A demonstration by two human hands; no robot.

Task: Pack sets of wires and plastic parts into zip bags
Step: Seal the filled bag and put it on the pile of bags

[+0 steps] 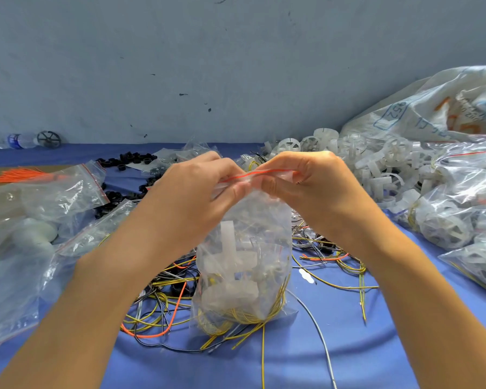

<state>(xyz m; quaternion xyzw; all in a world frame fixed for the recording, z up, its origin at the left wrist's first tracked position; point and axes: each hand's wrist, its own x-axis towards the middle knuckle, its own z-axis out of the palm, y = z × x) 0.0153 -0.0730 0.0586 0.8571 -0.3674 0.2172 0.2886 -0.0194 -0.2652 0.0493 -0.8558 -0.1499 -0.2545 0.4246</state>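
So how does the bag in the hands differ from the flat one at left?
The held bag stands upright, pinched by the left hand and the right hand; the left bag lies flat, untouched. The held bag contains a white plastic part and yellow wires; the left bag looks empty. Both are clear and red-edged.

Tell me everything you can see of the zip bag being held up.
The zip bag is clear, thin plastic with a red strip along its top. It stands upright, its bottom among loose wires on the blue table. Inside are white plastic parts and coiled yellow wires at the bottom. The left grip and right grip pinch the top strip, side by side.
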